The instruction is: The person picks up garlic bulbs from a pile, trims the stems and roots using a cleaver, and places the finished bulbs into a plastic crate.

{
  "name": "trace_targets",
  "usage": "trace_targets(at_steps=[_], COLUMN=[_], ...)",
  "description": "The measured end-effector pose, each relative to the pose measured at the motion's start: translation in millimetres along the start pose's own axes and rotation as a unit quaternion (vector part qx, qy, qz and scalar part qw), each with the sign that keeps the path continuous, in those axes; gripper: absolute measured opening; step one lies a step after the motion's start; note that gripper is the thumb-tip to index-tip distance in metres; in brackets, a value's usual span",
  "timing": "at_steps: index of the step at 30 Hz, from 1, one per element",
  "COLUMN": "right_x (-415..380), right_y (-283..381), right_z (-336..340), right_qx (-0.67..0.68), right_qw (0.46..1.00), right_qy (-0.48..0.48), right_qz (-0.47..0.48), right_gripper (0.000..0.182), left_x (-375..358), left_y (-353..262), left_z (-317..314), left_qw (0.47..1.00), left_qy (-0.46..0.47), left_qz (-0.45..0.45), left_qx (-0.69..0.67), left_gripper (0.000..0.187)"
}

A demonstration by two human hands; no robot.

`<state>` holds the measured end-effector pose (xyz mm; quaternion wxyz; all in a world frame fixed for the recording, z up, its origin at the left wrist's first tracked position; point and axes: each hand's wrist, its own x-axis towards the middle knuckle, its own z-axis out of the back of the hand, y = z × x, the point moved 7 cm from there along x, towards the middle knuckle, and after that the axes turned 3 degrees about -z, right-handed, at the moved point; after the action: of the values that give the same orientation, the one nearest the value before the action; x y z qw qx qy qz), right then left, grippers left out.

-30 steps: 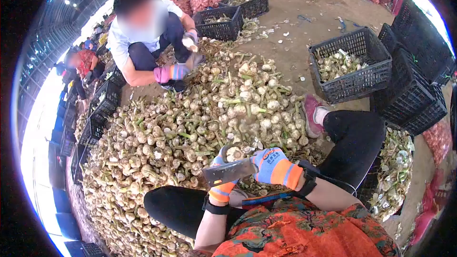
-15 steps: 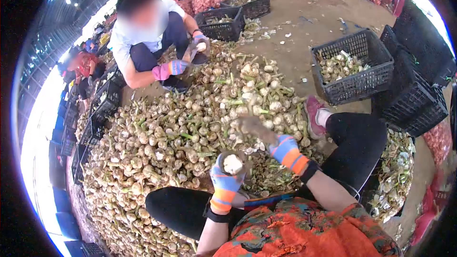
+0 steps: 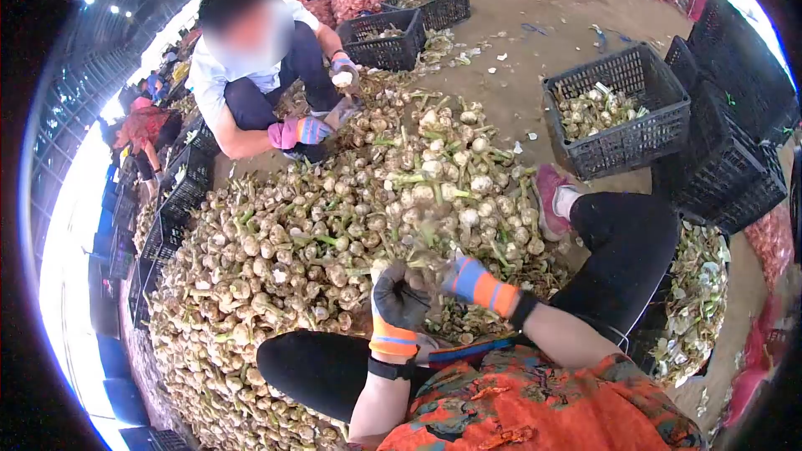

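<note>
My left hand (image 3: 398,311), in a striped glove with a dark palm, is curled in front of my lap. A pale edge of a garlic bulb (image 3: 380,266) shows at its fingers; the rest is hidden. Just to its right, my right hand (image 3: 483,284), in a blue and orange glove, is closed around a knife (image 3: 430,257), whose blade is smeared by motion. Both hands are over a large heap of garlic bulbs (image 3: 284,259) with cut stems and loose skins.
Across the heap squats a co-worker (image 3: 242,75) holding a knife (image 3: 341,112) and a garlic bulb (image 3: 342,78). A black crate (image 3: 618,146) with trimmings stands at right, beside stacked crates (image 3: 723,159). More crates (image 3: 185,179) line the left. Garlic skins (image 3: 697,301) lie by my right leg.
My left hand has turned over, so the white bulb face seen before is mostly hidden. My right hand has moved left, closer to it. The co-worker's knife hand has lowered slightly.
</note>
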<state>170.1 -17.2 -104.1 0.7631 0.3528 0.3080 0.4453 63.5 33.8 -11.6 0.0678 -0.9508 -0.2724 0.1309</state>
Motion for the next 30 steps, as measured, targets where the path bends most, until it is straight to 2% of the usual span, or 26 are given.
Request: trace_targets(at_steps=[1,2,3,4,6,7,8,9,11,12,13,14,15,16,17,19,20,21,22,23,25,26,29,30], right_x=[4,17,12,-2,4,-10,-3,4,3,-11,-20,-20,-19,-21,-19,-16,-15,-13,-8,-6,-4,-3,3,1], right_y=[-45,-111,-93,-75,-74,-45,-46,-43,-37,-36,-30,-22,-14,-5,-8,-15,-19,-20,-17,-17,-12,-16,-19,-5], right_z=[5,-14,19,48,87,96,93,79,65,70,79,87,95,103,102,100,99,97,101,101,97,88,77,75], right_qx=[0.070,0.438,0.537,0.624,0.522,0.641,0.641,0.832,0.956,0.826,0.619,0.610,0.600,0.617,0.623,0.627,0.617,0.609,0.572,0.573,0.589,0.590,0.377,0.302], right_qw=[0.993,0.890,0.825,0.739,0.827,0.737,0.737,0.535,0.284,0.553,0.773,0.779,0.785,0.763,0.750,0.733,0.739,0.745,0.777,0.776,0.773,0.773,0.907,0.943], right_qy=[-0.056,-0.001,-0.097,-0.189,-0.211,-0.187,-0.186,-0.121,-0.052,-0.093,-0.122,-0.133,-0.145,-0.153,-0.153,-0.157,-0.162,-0.165,-0.164,-0.161,-0.136,-0.133,-0.185,-0.126], right_qz=[-0.079,-0.128,-0.146,-0.170,-0.007,-0.104,-0.108,-0.085,-0.058,-0.061,-0.061,-0.058,-0.054,-0.120,-0.163,-0.213,-0.216,-0.216,-0.205,-0.206,-0.194,-0.191,-0.044,-0.066], right_gripper=[0.029,0.030,0.023,0.018,0.018,0.021,0.021,0.022,0.024,0.023,0.022,0.020,0.018,0.016,0.015,0.014,0.015,0.015,0.014,0.014,0.014,0.014,0.015,0.018], left_x=[-7,-19,-32,-46,-73,-78,-51,-17,58,93,127,160,172,189,191,186,186,187,186,181,177,170,148,132], left_y=[-36,-57,-77,-117,-196,-213,-213,-217,-154,-132,-111,-89,-66,-46,-39,-26,-20,-18,-18,-20,-19,-23,-23,-20], left_z=[28,5,-18,-20,-24,-28,4,60,77,130,182,232,240,269,296,274,272,272,271,269,248,237,166,117], left_qw=[0.931,0.945,0.940,0.939,0.901,0.882,0.882,0.865,0.877,0.829,0.733,0.623,0.346,0.267,0.373,0.328,0.331,0.372,0.411,0.409,0.676,0.750,0.769,0.770], left_qy=[-0.010,-0.051,-0.082,-0.028,0.093,0.032,0.028,-0.089,-0.213,-0.212,-0.206,-0.187,-0.254,-0.206,-0.223,-0.240,-0.240,-0.231,-0.222,-0.225,-0.155,-0.144,-0.105,-0.097], left_qz=[-0.209,-0.261,-0.320,-0.343,-0.356,-0.440,-0.441,-0.479,-0.335,-0.282,-0.229,-0.193,-0.033,0.090,0.119,0.115,0.123,0.107,0.089,0.090,-0.047,-0.128,-0.174,-0.162], left_qx=[0.298,0.190,0.086,-0.018,-0.231,-0.167,-0.166,0.122,0.272,0.435,0.606,0.735,0.903,0.937,0.893,0.906,0.904,0.893,0.880,0.880,0.719,0.633,0.606,0.610], left_gripper=[0.011,0.012,0.014,0.019,0.029,0.034,0.034,0.035,0.033,0.034,0.035,0.037,0.050,0.066,0.075,0.073,0.073,0.071,0.069,0.069,0.060,0.054,0.051,0.050])
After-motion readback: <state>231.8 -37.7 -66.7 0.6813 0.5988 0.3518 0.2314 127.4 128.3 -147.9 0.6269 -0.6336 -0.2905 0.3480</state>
